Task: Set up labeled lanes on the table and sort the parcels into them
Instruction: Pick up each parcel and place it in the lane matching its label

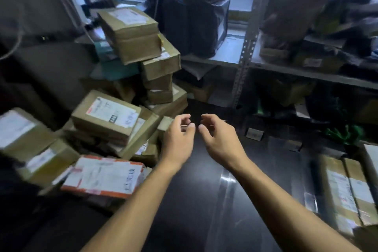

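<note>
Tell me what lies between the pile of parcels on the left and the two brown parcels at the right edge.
In the head view: both hands, left hand and right hand, empty, over bare dark table.

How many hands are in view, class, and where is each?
2: the left hand beside the parcel pile, the right hand over the dark table. Both hold nothing.
</note>
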Tool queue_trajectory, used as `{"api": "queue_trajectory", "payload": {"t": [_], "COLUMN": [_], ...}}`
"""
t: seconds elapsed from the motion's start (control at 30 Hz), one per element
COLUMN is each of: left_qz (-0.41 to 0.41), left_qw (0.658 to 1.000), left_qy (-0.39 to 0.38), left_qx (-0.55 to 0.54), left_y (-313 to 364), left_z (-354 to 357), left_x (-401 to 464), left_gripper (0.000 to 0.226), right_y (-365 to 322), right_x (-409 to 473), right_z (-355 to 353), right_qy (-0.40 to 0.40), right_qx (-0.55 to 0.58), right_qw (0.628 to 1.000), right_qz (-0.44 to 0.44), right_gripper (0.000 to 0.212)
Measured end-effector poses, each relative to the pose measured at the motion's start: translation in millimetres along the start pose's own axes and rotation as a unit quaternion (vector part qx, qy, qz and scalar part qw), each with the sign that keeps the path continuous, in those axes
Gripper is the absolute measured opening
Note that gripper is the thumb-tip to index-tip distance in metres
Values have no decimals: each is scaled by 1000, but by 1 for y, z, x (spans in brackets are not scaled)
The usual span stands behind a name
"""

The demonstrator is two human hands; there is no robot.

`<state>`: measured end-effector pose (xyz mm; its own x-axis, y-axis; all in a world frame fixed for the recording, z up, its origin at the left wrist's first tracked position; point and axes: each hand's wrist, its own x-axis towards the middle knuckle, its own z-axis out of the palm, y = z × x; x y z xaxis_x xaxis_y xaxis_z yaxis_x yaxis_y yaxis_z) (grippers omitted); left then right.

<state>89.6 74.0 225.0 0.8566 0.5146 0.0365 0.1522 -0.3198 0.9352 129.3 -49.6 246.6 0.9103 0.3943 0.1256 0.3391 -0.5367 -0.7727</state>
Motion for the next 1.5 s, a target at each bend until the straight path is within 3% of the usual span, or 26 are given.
{"api": "queue_trajectory", "payload": {"t": [0.2,0.37,0.57,0.67,0.77,0.93,1.17,1.37,1.5], "left_qz": [-44,-85,-156,-218,-243,-227,-174,-147,-133], "left_qw": [995,979,933,930,933,936,961,979,986], "left_qy": [86,170,257,267,262,265,199,145,97], "left_qx": [-2,73,198,129,29,40,85,8,-5], "left_y": [-37,-85,-146,-164,-172,-165,-137,-106,-82], "left_z": [-102,-168,-197,-197,-192,-190,-164,-96,-41], "left_x": [2,-15,-39,-47,-51,-48,-56,-54,-51], "left_gripper": [23,23,46,65,65,61,63,64,78], "right_y": [-58,-76,-54,-40,-30,-24,3,49,76], "right_x": [16,23,29,30,26,16,-10,-39,-58], "right_z": [84,148,197,205,205,199,144,87,42], "right_qy": [-82,-214,-345,-406,-443,-419,-472,-365,-274], "right_qx": [20,-37,-114,-79,2,96,163,198,219], "right_qw": [995,974,931,910,890,895,858,892,913], "right_qz": [-43,-64,-29,40,109,116,119,180,206], "right_gripper": [39,47,52,47,47,40,53,47,39]}}
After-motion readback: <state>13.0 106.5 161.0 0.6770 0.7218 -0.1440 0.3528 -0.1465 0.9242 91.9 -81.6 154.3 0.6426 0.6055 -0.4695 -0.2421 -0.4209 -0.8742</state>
